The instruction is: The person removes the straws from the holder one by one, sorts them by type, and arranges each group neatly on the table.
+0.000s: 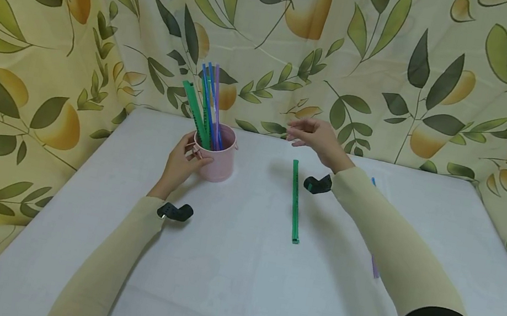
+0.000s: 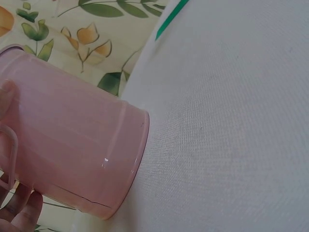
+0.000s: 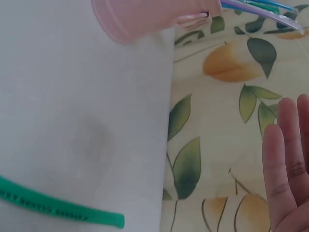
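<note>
On the left of the white table stands a small pink bucket (image 1: 218, 166) with side handles. My left hand (image 1: 182, 160) grips it, thumb on the near side and fingers at the rim and far side. Green strips with dark lettering (image 1: 195, 106) and thin blue and purple sticks (image 1: 215, 98) lean out of its top. My right hand (image 1: 315, 136) hovers near the table's far edge, holding nothing, its fingers loosely extended in the right wrist view. Below it lies a green strip (image 1: 296, 201) with dark print, also seen in the right wrist view (image 3: 63, 205).
A thin stick with a blue end (image 1: 373, 181) and a purple end (image 1: 375, 268) lies partly hidden under my right forearm. Behind the table (image 1: 212, 285) hangs a leaf-and-fruit patterned cloth (image 1: 264, 31). Black wrist mounts (image 1: 175, 212) sit on both sleeves.
</note>
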`<state>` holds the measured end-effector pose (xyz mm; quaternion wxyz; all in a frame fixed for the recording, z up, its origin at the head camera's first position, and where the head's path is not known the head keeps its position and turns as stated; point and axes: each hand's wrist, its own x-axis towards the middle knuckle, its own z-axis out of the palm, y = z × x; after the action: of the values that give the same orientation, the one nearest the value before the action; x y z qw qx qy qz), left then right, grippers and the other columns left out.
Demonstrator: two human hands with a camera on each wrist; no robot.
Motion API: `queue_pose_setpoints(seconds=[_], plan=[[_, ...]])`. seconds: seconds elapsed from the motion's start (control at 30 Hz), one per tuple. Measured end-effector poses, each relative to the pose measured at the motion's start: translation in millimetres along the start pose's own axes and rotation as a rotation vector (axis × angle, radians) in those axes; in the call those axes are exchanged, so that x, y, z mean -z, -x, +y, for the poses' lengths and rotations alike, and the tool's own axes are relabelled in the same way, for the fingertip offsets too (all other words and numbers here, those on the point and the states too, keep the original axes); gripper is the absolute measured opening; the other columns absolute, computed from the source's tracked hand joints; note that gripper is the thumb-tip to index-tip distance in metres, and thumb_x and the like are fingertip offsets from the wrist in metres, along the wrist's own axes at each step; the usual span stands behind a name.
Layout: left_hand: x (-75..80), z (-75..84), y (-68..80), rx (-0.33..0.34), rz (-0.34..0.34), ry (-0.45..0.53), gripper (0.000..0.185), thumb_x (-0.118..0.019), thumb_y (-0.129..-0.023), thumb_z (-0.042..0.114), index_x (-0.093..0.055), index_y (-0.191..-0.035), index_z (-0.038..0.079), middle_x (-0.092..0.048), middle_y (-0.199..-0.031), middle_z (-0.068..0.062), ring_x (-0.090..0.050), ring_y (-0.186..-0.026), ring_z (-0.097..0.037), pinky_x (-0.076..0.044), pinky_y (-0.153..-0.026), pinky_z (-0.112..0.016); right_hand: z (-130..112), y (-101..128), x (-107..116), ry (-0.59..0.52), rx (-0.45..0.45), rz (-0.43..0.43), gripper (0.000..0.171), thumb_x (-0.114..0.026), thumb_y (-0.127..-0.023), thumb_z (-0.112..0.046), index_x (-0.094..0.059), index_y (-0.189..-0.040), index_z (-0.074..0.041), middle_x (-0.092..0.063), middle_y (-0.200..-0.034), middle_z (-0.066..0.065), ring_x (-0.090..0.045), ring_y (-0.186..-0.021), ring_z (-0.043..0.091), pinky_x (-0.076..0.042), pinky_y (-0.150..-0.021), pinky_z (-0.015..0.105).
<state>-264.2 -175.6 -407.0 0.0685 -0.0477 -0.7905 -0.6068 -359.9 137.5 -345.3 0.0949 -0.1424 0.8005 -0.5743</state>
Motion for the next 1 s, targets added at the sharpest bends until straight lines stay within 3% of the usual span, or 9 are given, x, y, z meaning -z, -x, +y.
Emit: queue_pose_setpoints(seconds=[0.23, 0.33, 0.47, 0.7, 0.9, 1.0], plan=[[0.6, -1.5, -0.9, -0.001, 0.003, 0.005, 0.077, -0.072, -0.082, 0.011, -0.029, -0.145, 0.006, -0.039, -0.142, -0.019, -0.040, -0.130, -0.032, -0.037, -0.111, -0.043, -13, -14, -20, -0.052, -0.005, -0.021, 0.033, -0.064, -0.089, -0.016, -0.060, -0.118, 0.000, -0.066, -0.107, 0.011, -0.068, -0.095, 0.022, -0.057, -0.078, 0.022], [0.8, -1.6, -0.5, 0.009, 0.005, 0.000, 0.077, -0.073, -0.081, 0.012, -0.030, -0.145, 0.007, -0.040, -0.142, -0.018, -0.040, -0.130, -0.032, -0.037, -0.111, -0.042, -18, -19, -30, -0.058, -0.005, -0.025, 0.032, -0.063, -0.090, -0.014, -0.059, -0.118, 0.001, -0.063, -0.115, 0.017, -0.066, -0.099, 0.024, -0.056, -0.089, 0.032], [0.6, -1.5, -0.5, 0.019, 0.002, -0.011, 0.077, -0.072, -0.082, 0.013, -0.029, -0.145, 0.008, -0.039, -0.143, -0.016, -0.039, -0.131, -0.031, -0.037, -0.112, -0.041, -24, -24, -42, -0.053, 0.002, -0.019, 0.030, -0.063, -0.090, -0.015, -0.061, -0.116, -0.001, -0.065, -0.109, 0.012, -0.067, -0.089, 0.014, -0.051, -0.096, 0.044], [0.3, -3.6, -2.9, 0.006, 0.008, -0.031, 0.076, -0.072, -0.082, 0.010, -0.029, -0.145, 0.004, -0.038, -0.144, -0.019, -0.038, -0.131, -0.032, -0.037, -0.112, -0.041, -33, -31, -60, -0.023, 0.028, -0.018, 0.029, -0.063, -0.090, -0.017, -0.062, -0.115, -0.001, -0.064, -0.109, 0.014, -0.063, -0.105, 0.031, -0.054, -0.093, 0.039], [1.7, -22.5, -18.7, 0.021, 0.014, -0.025, 0.081, -0.075, -0.079, 0.020, -0.029, -0.146, 0.013, -0.038, -0.146, -0.012, -0.038, -0.132, -0.028, -0.038, -0.111, -0.040, -38, -35, -73, -0.031, 0.022, -0.012, 0.029, -0.063, -0.090, -0.016, -0.062, -0.115, -0.002, -0.064, -0.112, 0.015, -0.065, -0.098, 0.022, -0.052, -0.095, 0.038], [1.6, -22.0, -22.4, 0.025, 0.013, -0.040, 0.083, -0.076, -0.079, 0.024, -0.029, -0.146, 0.015, -0.039, -0.145, -0.011, -0.039, -0.132, -0.026, -0.039, -0.110, -0.040, -41, -37, -78, -0.027, 0.016, -0.001, 0.029, -0.063, -0.090, -0.017, -0.063, -0.115, -0.002, -0.064, -0.114, 0.015, -0.066, -0.098, 0.020, -0.053, -0.095, 0.037]])
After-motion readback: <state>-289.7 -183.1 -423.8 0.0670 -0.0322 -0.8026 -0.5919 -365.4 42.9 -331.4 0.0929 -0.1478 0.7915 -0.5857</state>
